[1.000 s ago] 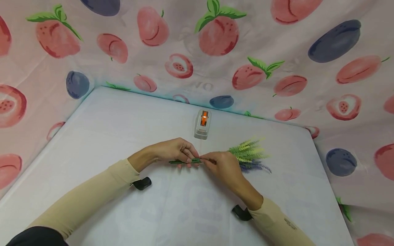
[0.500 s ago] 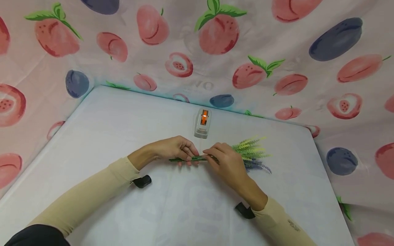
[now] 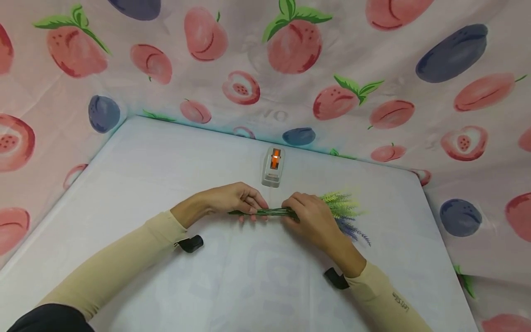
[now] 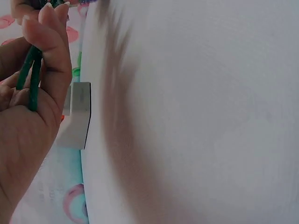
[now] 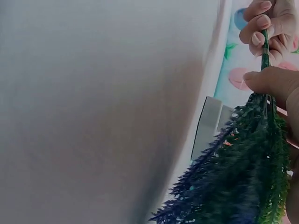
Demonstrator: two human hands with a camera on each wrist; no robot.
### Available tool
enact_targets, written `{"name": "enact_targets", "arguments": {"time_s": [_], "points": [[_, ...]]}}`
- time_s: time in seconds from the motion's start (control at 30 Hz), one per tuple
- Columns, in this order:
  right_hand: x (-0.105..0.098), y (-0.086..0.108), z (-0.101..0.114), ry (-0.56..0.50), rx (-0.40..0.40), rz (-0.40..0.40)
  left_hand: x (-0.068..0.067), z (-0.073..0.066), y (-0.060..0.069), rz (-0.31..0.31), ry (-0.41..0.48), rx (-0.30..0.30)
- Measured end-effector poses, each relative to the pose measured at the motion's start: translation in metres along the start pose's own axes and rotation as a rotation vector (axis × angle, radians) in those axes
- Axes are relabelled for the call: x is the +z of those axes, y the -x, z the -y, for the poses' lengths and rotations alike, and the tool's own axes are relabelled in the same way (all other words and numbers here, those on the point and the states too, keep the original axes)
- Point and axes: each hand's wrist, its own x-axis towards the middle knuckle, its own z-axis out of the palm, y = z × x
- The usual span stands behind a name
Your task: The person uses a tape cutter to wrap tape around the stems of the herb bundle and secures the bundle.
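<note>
A bunch of artificial lavender (image 3: 341,205), with yellow-green and purple heads on green stems, lies crosswise between my hands above the table. My left hand (image 3: 232,199) pinches the stem ends, and two green stems cross its palm in the left wrist view. Nearer the flower heads, my right hand (image 3: 314,220) grips the stems; its thumb (image 5: 266,84) presses along them in the right wrist view. Between the hands a stretch of bare stems (image 3: 275,212) shows. My right palm hides part of the bunch.
Behind the hands stands a grey tape dispenser (image 3: 271,179) with an orange wheel. A faint pale strip runs from it toward the stems. The white-covered table (image 3: 232,286) meets a fruit-print cloth (image 3: 249,55) at the back. Black wrist-camera mounts (image 3: 191,244) stick out below the sleeves.
My right hand has slid right along the stems toward the flower heads, going from a fingertip pinch to a fuller grip. More stem shows between the hands. The left hand has barely moved.
</note>
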Motion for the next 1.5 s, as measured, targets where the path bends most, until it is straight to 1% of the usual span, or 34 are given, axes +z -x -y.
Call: {"name": "enact_targets", "arguments": {"time_s": [0.13, 0.27, 0.37, 0.6, 0.93, 1.03, 1.17, 1.37, 1.5], "points": [[0.0, 0.0, 0.0, 0.007, -0.002, 0.017, 0.001, 0.0, 0.002, -0.017, -0.058, -0.008], [0.0, 0.001, 0.001, -0.004, 0.033, 0.066, 0.002, 0.001, 0.004, -0.04, -0.125, -0.025], [-0.001, 0.001, 0.002, -0.026, 0.063, 0.093, 0.002, 0.003, 0.005, -0.058, -0.156, -0.031], [0.0, 0.001, 0.004, -0.084, 0.11, 0.138, 0.001, 0.008, 0.005, -0.102, -0.211, -0.01], [-0.001, -0.003, 0.008, -0.043, 0.124, 0.226, 0.004, 0.005, 0.003, -0.145, -0.286, 0.006], [-0.001, -0.005, 0.01, -0.022, 0.119, 0.229, 0.003, 0.006, 0.003, -0.153, -0.3, 0.006], [-0.001, -0.007, 0.011, 0.021, 0.098, 0.212, 0.003, 0.007, 0.002, -0.163, -0.308, 0.011], [-0.001, -0.009, 0.013, 0.108, 0.099, 0.18, 0.002, 0.006, 0.003, -0.175, -0.319, 0.038], [0.001, -0.01, 0.014, 0.1, 0.117, 0.172, 0.002, 0.004, 0.003, -0.177, -0.341, 0.05]]}}
